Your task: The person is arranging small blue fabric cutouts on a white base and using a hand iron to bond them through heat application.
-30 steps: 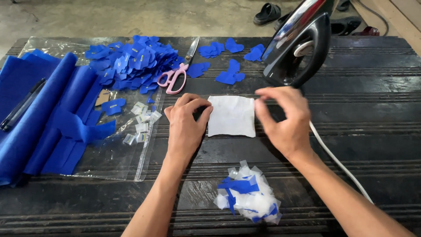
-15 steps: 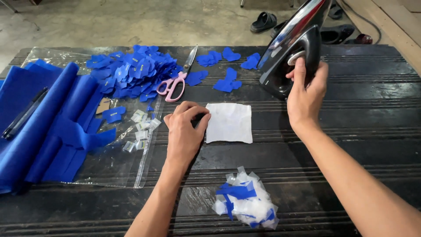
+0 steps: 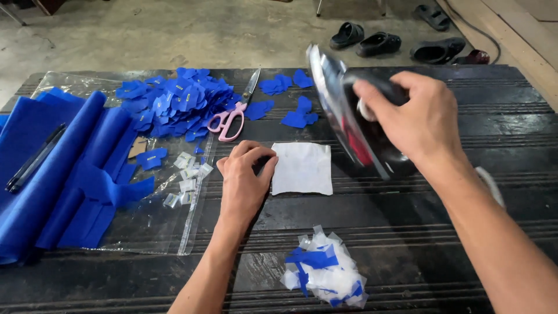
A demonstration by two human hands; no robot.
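Right hand [image 3: 421, 125] clenched round handle of iron [image 3: 354, 116], iron lifted and tilted, soleplate facing left above black table [image 3: 494, 232]. Left hand [image 3: 244, 183] flat, fingertips pinning left edge of white sheet [image 3: 302, 168] at table centre. Risk: hot soleplate close to left fingers, burn if iron lands early; sheet may shift. Clear plastic bag [image 3: 174, 227] lies flat, small clear pieces on it.

Scissors [image 3: 237, 110], perhaps cramping cloth's [image 3: 302, 168] far side
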